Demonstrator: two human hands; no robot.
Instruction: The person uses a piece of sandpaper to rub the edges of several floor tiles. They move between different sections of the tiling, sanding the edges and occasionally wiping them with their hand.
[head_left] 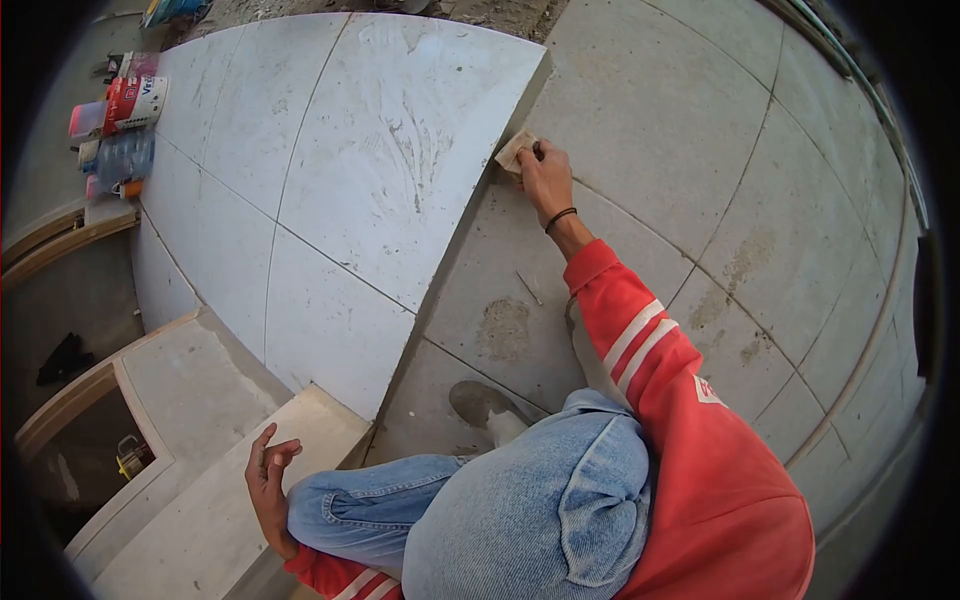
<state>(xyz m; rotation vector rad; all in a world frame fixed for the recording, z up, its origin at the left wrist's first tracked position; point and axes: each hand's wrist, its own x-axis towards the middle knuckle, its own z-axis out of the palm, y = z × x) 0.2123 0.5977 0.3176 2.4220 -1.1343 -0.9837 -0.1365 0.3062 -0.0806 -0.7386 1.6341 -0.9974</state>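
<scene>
My right hand (547, 188) reaches forward, closed around a flat beige pad (511, 153) that looks like a sponge or folded cloth; the frame does not settle which. The pad is against the edge of the white tiled platform (345, 150), where its side drops to the grey floor tiles (640, 110). Beside my bent left knee is my left hand (268, 485), fingers loosely curled and apart, with nothing in it. Grey smears mark the white surface to the left of the pad.
A red and white bucket (133, 104) and clear plastic bottles (124, 157) stand at the platform's far left. A pale ledge (300, 440) and a wood-edged opening (95, 455) lie at lower left. Damp patches (503, 328) and a thin stick (529, 288) are on the floor.
</scene>
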